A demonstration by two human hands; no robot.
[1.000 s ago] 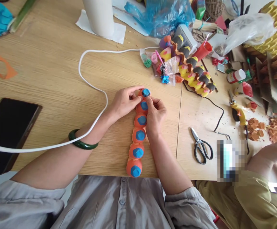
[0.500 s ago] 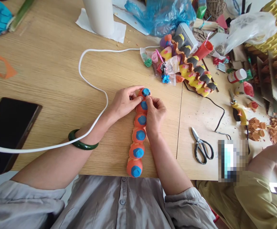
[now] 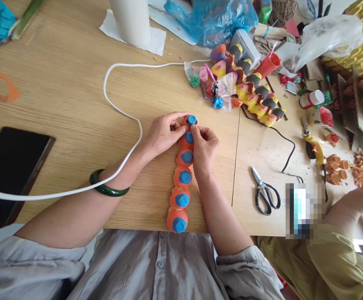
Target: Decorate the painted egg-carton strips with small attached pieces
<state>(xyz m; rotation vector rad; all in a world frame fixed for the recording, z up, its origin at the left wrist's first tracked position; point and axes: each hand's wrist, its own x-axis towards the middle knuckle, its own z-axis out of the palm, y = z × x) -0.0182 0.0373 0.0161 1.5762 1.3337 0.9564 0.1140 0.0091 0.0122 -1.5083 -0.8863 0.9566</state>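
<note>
An orange bumpy strip with blue patches on its bumps lies lengthwise in front of me, its near end at the table's edge. At its far end, small dark spots show beside the top blue patch. My left hand holds that end from the left, thumb and fingers around the bump. From the right, my right hand has thumb and forefinger pinched together against the same bump; whatever small thing is between the fingertips is hidden.
A white cable loops over my left forearm. Black-handled scissors lie to the right, a dark phone to the left. Painted bumpy strips and craft supplies crowd the back right. Another person's hand is at the right edge.
The orange strip has shifted very slightly to the right. Both hands keep nearly the same pose at its far end.
</note>
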